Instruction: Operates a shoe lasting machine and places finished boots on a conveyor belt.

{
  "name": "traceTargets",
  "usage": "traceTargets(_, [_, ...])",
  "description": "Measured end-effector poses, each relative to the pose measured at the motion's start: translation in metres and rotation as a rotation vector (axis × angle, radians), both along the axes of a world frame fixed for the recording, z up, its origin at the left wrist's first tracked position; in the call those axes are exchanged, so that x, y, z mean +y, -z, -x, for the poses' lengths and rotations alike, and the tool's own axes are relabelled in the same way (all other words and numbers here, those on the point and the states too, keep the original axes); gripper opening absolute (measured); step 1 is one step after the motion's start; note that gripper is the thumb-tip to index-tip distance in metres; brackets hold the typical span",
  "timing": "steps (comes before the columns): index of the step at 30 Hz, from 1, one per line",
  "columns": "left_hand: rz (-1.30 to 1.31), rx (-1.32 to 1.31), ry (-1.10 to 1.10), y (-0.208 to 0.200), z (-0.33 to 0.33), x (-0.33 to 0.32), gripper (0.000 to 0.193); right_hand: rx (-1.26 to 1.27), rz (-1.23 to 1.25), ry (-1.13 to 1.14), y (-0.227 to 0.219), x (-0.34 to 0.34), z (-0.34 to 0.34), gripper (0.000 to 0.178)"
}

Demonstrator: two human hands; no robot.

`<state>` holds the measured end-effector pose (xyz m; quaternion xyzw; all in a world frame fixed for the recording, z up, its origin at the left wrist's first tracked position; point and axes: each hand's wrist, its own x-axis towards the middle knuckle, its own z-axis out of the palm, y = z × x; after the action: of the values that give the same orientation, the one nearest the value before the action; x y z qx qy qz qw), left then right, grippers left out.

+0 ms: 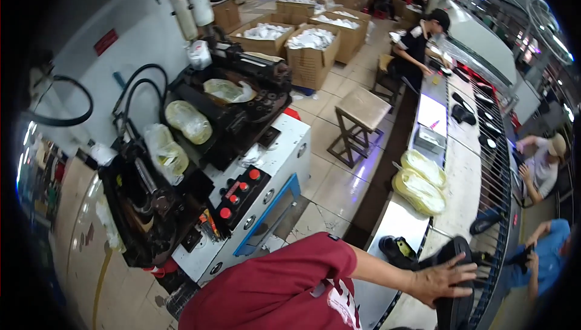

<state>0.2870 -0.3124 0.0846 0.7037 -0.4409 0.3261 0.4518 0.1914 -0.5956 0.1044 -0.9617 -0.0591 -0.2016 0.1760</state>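
From the maroon sleeve, my left arm stretches right to the conveyor line. My left hand (445, 278) lies across a long black shoe (461, 251), its fingers spread over the top and bent at the far edge; the thumb is hidden. Beside it, a black shoe with a yellow-green inside (398, 249) rests on the white ledge (387, 233). Farther along the ledge are two pale yellow, plastic-wrapped, shoe-shaped pieces (420, 188), side by side. My right hand is out of view.
A press machine (236, 124) with red buttons (239, 192) stands left, holding more wrapped pieces. A stool (363, 109) stands on the tiles. Cartons of white material (311, 51) are behind. One co-worker (417, 48) sits farther up the line; two people are across it.
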Motion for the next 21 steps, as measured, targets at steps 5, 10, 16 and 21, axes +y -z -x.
traceTargets(5, [0.315,0.457,-0.484,-0.021,0.018,0.104,0.093,0.754,-1.421,-0.202,0.01,0.079,-0.068,0.053])
traceTargets(10, [1.361,1.52,0.194,-0.005,0.015,0.221,0.061,0.402,-0.346,-0.876,-0.025,0.243,-0.061,0.071])
traceTargets(16, [1.575,1.298,0.17,0.01,0.02,0.302,0.059,0.283,-0.399,-1.05,0.007,0.37,-0.091,0.081])
traceTargets(21, [1.542,1.188,-0.066,-0.007,0.041,0.353,0.064,0.38,-0.816,-1.083,0.02,0.479,-0.117,0.066])
